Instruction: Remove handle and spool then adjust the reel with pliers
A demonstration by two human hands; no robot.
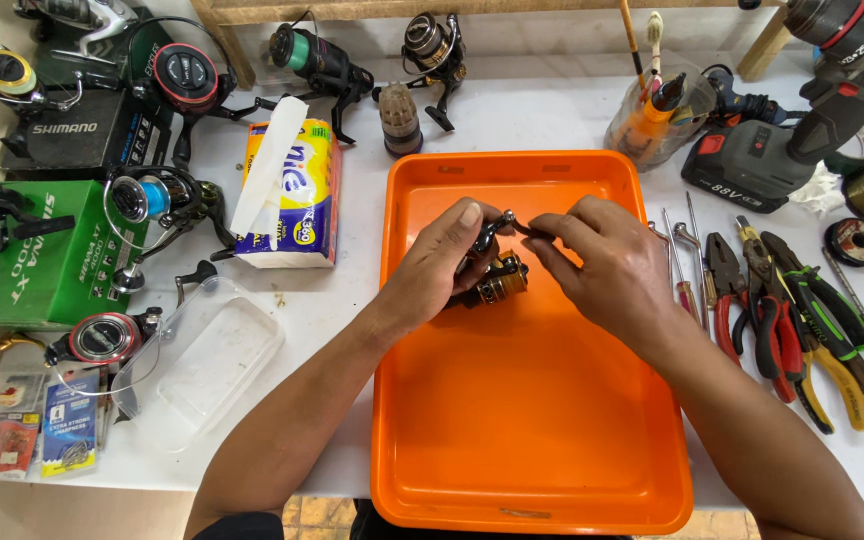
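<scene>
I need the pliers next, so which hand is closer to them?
Right. The right hand is over the orange tray, just beside the pliers; the left hand is farther, holding the fishing reel.

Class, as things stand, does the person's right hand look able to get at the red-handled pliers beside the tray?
Probably yes. The right hand is busy on the reel over the tray, but the pliers lie uncovered just to its right with nothing between.

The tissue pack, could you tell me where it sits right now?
In the head view, the tissue pack lies left of the orange tray, above the clear plastic lid.
</scene>
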